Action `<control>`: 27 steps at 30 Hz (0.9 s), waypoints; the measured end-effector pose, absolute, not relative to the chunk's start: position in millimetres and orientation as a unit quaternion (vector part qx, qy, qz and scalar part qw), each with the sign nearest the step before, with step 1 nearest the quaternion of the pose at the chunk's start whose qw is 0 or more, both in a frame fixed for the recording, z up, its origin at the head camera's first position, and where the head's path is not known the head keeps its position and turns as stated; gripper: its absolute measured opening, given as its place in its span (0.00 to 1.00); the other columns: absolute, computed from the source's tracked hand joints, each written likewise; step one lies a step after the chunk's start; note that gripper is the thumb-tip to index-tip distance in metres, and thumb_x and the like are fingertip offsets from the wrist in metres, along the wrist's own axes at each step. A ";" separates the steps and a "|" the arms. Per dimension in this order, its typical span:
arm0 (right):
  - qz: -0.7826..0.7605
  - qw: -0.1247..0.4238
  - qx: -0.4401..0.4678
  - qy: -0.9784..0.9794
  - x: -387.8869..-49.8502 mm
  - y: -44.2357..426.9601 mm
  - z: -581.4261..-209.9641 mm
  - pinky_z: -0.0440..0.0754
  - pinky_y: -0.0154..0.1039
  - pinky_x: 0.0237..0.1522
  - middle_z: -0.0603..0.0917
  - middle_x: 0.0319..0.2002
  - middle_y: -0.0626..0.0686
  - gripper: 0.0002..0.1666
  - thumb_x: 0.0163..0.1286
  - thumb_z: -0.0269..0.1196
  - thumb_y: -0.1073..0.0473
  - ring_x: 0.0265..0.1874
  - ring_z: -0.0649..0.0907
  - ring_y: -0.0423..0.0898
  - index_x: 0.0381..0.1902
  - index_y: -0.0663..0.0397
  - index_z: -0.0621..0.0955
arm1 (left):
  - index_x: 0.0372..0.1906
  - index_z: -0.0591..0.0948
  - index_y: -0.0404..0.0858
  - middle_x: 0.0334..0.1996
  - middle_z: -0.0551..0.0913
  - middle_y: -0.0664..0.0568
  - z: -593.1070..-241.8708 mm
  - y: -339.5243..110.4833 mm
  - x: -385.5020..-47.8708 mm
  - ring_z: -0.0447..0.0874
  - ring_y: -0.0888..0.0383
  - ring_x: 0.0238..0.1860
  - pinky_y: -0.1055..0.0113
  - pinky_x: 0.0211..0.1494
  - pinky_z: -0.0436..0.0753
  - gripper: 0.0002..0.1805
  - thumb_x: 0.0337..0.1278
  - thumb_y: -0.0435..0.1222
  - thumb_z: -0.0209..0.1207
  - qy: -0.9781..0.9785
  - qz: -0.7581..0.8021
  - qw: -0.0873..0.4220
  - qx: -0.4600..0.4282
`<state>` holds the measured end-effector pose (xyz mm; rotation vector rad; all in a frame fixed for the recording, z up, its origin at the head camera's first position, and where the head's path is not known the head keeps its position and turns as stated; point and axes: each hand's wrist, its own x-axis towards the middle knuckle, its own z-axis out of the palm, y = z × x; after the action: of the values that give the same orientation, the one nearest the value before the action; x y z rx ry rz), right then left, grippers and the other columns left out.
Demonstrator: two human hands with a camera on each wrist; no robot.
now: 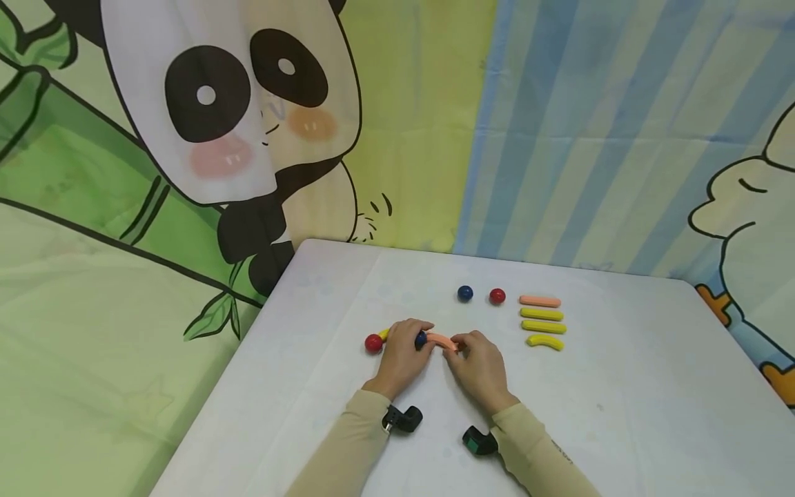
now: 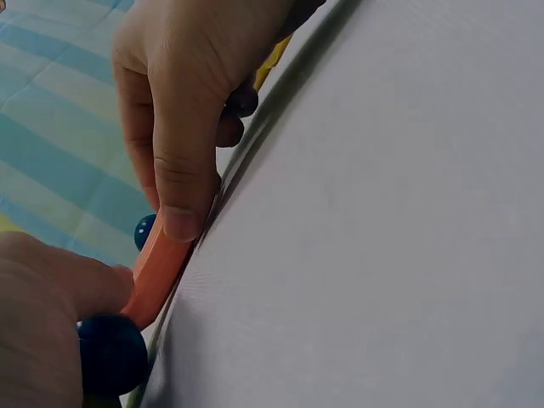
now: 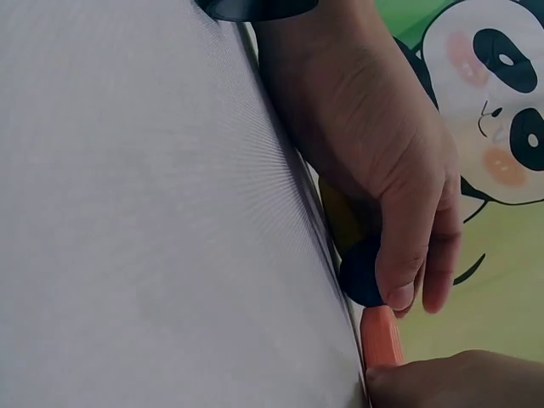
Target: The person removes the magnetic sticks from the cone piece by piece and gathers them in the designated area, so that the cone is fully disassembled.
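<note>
My right hand (image 1: 481, 369) pinches the right end of an orange curved stick (image 1: 442, 341) between thumb and fingers, low over the white table. At the stick's left end, my left hand (image 1: 402, 355) has its thumb and fingers curled about a dark blue ball (image 1: 421, 339). In the right wrist view, the left thumb lies against this ball (image 3: 361, 272), right by the end of the orange stick (image 3: 382, 336). Partly hidden behind the left hand is a yellow stick (image 1: 384, 334), with a red ball (image 1: 374, 344) at its outer end.
Farther back on the white table (image 1: 596, 407) are another blue ball (image 1: 465, 294) and another red ball (image 1: 497, 296). To their right lie a straight orange stick (image 1: 540, 301), two straight yellow sticks (image 1: 542, 315) and a curved yellow stick (image 1: 545, 342). A printed curtain (image 1: 422, 138) hangs behind the table.
</note>
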<state>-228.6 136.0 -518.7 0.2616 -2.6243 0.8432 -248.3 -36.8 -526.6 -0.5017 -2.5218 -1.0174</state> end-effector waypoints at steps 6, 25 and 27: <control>0.313 0.203 0.058 -0.926 -229.9 140.4 -518.3 0.74 0.41 0.31 0.82 0.30 0.49 0.12 0.57 0.74 0.56 0.26 0.78 0.45 0.37 0.54 0.86 | 0.54 0.76 0.41 0.51 0.78 0.53 -523.8 -36.0 -247.8 0.75 0.58 0.57 0.63 0.63 0.74 0.19 0.58 0.31 0.63 -0.883 -0.402 0.162 -0.179; 0.351 0.186 0.014 -0.918 -222.8 168.3 -512.6 0.75 0.43 0.36 0.83 0.37 0.52 0.13 0.62 0.70 0.57 0.33 0.79 0.48 0.42 0.55 0.84 | 0.51 0.78 0.42 0.49 0.78 0.53 -526.0 -36.2 -248.0 0.76 0.56 0.56 0.60 0.63 0.74 0.15 0.58 0.30 0.63 -0.883 -0.404 0.170 -0.169; 0.353 0.189 0.006 -0.916 -221.4 177.0 -511.3 0.74 0.42 0.35 0.83 0.37 0.53 0.12 0.61 0.70 0.59 0.32 0.78 0.48 0.42 0.56 0.84 | 0.51 0.78 0.42 0.50 0.78 0.53 -525.0 -36.1 -247.5 0.76 0.56 0.56 0.60 0.64 0.74 0.15 0.58 0.30 0.63 -0.883 -0.407 0.165 -0.168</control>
<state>-221.4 177.0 -511.3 0.0177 -2.5771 0.9931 -247.5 -36.1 -525.0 -0.4786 -2.5145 -1.1582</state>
